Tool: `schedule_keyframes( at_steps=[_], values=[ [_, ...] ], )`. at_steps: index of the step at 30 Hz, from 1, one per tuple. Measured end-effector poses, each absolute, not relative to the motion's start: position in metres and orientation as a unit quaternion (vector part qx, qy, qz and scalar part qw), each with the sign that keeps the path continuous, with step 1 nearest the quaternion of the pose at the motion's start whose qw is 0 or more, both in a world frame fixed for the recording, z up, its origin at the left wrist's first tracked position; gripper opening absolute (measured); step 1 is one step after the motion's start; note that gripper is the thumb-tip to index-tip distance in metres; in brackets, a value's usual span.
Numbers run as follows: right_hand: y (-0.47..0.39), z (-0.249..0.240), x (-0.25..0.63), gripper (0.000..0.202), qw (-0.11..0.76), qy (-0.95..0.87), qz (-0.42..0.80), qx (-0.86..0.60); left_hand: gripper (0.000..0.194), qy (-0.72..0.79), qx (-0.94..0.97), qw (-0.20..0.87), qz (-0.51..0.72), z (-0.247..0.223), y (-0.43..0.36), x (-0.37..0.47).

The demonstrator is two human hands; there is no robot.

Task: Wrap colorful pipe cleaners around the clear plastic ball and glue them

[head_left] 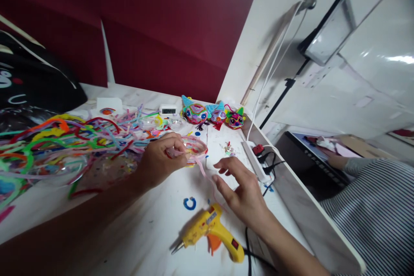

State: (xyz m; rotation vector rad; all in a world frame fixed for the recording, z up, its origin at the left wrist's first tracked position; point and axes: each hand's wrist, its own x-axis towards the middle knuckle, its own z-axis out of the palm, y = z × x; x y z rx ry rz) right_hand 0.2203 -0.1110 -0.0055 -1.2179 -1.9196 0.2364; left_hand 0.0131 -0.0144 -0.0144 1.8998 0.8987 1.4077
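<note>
My left hand [164, 157] is closed on a round, bowl-like piece [196, 144] wrapped in pink and red strands. From that piece a pale pink strand [202, 168] hangs down to the right, between my hands. My right hand [241, 187] is beside the strand with thumb and fingers apart, holding nothing. A yellow glue gun [210, 228] lies below my hands, its metal nozzle pointing lower left. Between it and my left hand is a blue C-shaped piece [189, 203].
Colourful pipe cleaners [64, 138] are heaped at the left. Three decorated animal heads [196, 113] stand at the back near a small digital clock [168, 109]. A power strip [257, 161] with cables lies along the right edge. A person in striped clothing [378, 207] is at the right.
</note>
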Motion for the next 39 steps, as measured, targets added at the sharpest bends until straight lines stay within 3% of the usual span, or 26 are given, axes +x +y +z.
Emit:
schedule_keyframes(
  at_steps=[5, 11, 19, 24, 26, 31, 39],
  values=[
    [-0.095, 0.006, 0.208, 0.022, 0.431, -0.776, 0.102, -0.450, 0.007, 0.319, 0.742, 0.269, 0.525, -0.010, -0.019, 0.015],
    [-0.083, 0.007, 0.199, 0.032, 0.390, -0.802, 0.113, -0.437, 0.007, 0.316, 0.753, 0.259, 0.515, -0.010, -0.022, 0.015],
    [-0.077, 0.007, 0.200, 0.014, 0.422, -0.774, 0.151, -0.447, 0.003, 0.317, 0.759, 0.268, 0.501, -0.007, -0.021, 0.016],
    [-0.075, 0.009, 0.199, 0.010, 0.464, -0.739, 0.190, -0.450, 0.069, 0.329, 0.705, 0.323, 0.539, -0.021, -0.017, 0.018],
    [-0.074, 0.008, 0.199, 0.010, 0.477, -0.728, 0.201, -0.450, 0.085, 0.339, 0.670, 0.365, 0.550, -0.028, -0.015, 0.020],
    [-0.074, 0.003, 0.200, 0.013, 0.475, -0.725, 0.203, -0.456, 0.083, 0.366, 0.607, 0.475, 0.522, -0.035, -0.015, 0.025],
    [-0.081, 0.006, 0.202, 0.020, 0.492, -0.716, 0.199, -0.453, 0.076, 0.365, 0.608, 0.473, 0.524, -0.032, -0.013, 0.025]
  ],
)
